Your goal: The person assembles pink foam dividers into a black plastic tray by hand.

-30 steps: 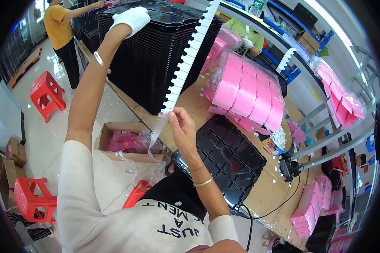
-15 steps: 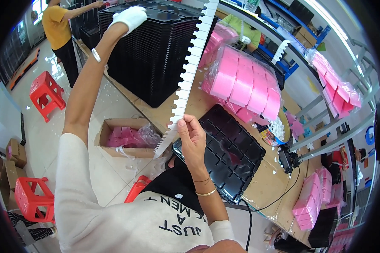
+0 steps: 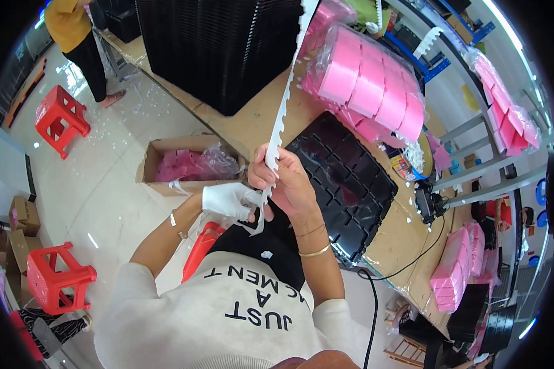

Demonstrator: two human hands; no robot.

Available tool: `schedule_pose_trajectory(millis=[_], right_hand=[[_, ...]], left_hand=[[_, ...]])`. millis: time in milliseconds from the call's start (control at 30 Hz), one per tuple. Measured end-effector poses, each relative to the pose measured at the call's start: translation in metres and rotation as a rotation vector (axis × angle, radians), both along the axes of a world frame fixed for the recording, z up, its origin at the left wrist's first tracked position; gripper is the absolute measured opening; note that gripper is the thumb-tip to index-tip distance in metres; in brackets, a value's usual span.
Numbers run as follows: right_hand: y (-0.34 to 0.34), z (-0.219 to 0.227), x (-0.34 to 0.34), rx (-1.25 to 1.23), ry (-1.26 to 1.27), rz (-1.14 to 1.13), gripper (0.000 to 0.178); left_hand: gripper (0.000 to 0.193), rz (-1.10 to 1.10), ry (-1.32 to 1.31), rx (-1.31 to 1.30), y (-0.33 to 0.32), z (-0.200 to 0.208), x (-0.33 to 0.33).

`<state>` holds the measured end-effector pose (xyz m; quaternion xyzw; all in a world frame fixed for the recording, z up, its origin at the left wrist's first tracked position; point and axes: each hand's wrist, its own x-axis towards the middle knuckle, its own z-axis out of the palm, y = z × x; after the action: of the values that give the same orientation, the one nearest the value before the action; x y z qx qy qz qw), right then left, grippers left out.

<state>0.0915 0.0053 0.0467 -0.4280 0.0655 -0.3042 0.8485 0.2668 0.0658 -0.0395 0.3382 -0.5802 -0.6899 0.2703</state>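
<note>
A long white strip (image 3: 283, 117) with notches along one edge runs from the top of the picture down to my lap, twisted and bent at its lower end. My right hand (image 3: 289, 183), bare with a bracelet at the wrist, is closed around the strip and pinches it between thumb and fingers. Lower down, my left hand (image 3: 226, 202) in a white glove with bare fingertips has its fingers closed at the strip's bottom end. A glossy black tray (image 3: 345, 184) with a grid of compartments lies on the table just beyond my right hand.
A tall stack of black trays (image 3: 218, 55) stands on the table (image 3: 240, 129). Beyond are bagged pink blocks (image 3: 369, 80) and a tub of white scraps (image 3: 412, 158). An open carton (image 3: 157, 161) stands below. Red stools (image 3: 61, 120) are on the left; a person (image 3: 74, 37) stands behind.
My left hand has come down from the top of the tray stack to the strip's lower end. The strip has turned nearly edge-on, still in my right hand. The view has tilted downward.
</note>
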Motion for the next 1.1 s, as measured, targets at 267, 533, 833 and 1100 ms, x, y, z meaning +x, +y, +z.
schedule_pose_trajectory(millis=[267,533,833,1100], right_hand=[[0.011,-0.042,-0.024,0.112,0.137,-0.249,0.014],[0.008,-0.047,-0.022,0.291,-0.202,0.047,0.017],[0.062,-0.08,-0.066,-0.31,0.615,-0.61,0.025],[0.063,-0.093,-0.07,-0.349,0.757,-0.584,0.017]], left_hand=[[0.03,0.206,0.272,0.211,0.026,-0.016,-0.022],[0.02,0.162,0.061,0.083,0.023,-0.04,-0.042],[0.021,0.823,0.1,0.198,0.031,-0.012,-0.05],[0.02,0.762,0.237,0.274,0.033,0.004,-0.055]])
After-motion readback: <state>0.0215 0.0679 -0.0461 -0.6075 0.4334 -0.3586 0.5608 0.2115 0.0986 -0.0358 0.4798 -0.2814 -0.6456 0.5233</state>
